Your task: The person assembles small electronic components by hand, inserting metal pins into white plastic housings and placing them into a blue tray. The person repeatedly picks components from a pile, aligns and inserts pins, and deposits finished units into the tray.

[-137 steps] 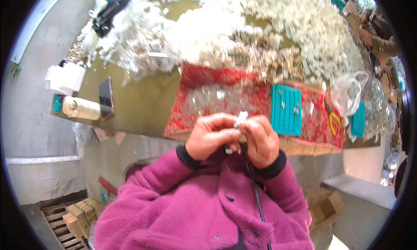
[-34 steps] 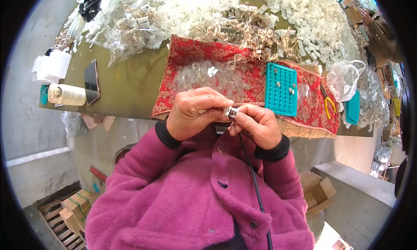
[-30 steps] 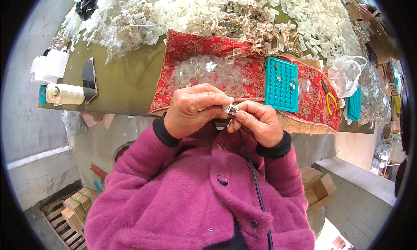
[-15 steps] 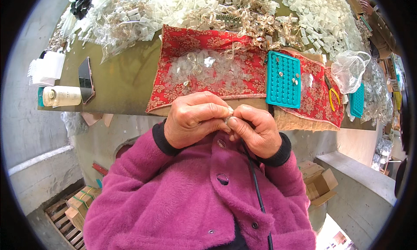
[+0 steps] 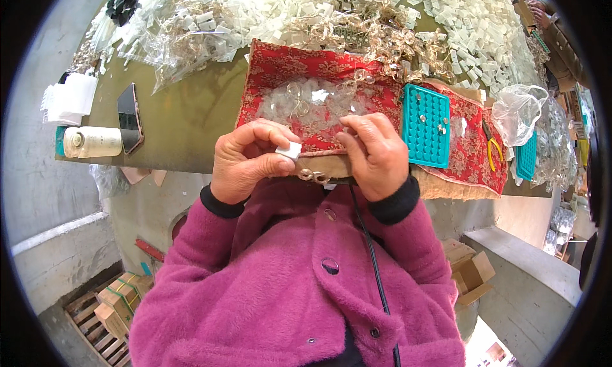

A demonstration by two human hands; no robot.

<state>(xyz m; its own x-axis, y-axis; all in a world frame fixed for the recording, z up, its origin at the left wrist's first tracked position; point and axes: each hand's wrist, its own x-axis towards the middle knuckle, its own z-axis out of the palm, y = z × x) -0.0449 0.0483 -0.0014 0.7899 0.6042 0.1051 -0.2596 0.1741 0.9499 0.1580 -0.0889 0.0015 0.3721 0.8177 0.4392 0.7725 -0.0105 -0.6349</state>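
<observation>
My left hand (image 5: 252,158) pinches a small white card (image 5: 291,151) between thumb and fingertips, above the near edge of a red floral cloth (image 5: 248,90). Just below the card is a pair of small gold-coloured rings (image 5: 312,176), perhaps earrings; whether they hang from it I cannot tell. To the right, my right hand (image 5: 377,151) is raised over the cloth's edge, thumb and forefinger apart, with nothing visible between them. Beyond both hands, a pile of small clear plastic pieces (image 5: 306,102) is spread on the cloth.
A teal dimpled tray (image 5: 426,125) with a few small metal pieces lies right of my right hand. Yellow-handled pliers (image 5: 494,151) rest farther right. Heaps of clear pieces (image 5: 475,35) and gold-coloured jewellery (image 5: 382,35) cover the back. A phone (image 5: 129,118) and a white roll (image 5: 92,142) are left.
My hands were together at the table edge, pinching something small. They have separated: the left moved left with the white card now in sight, the right moved slightly up and away.
</observation>
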